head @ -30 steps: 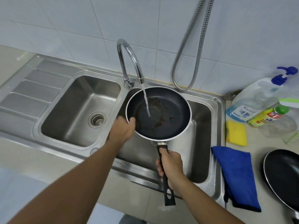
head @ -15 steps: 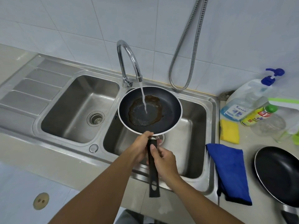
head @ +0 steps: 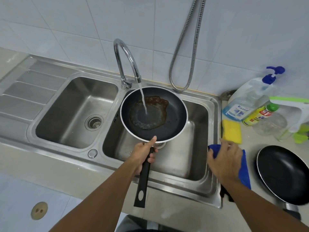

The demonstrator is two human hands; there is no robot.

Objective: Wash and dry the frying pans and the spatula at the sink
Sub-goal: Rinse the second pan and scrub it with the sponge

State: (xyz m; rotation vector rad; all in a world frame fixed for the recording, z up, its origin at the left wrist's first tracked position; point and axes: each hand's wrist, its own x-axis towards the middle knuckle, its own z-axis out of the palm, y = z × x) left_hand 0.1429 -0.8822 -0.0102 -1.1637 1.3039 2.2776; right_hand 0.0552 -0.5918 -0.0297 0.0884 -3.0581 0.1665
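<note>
Sink (head: 213, 114): frying pan (head: 173, 121) is held over the right basin, under running water.
Brown pool (head: 150, 119): could be slopped out, the weight being borne one-handed.
Left hand (head: 143, 154): curled round the handle (head: 143, 178).
Right hand (head: 225, 161): spread above blue cloth (head: 244, 171), nothing held.

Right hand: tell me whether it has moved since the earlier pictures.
Yes. The right hand left the pan handle and went right, past the sink rim, over the blue cloth.
</note>
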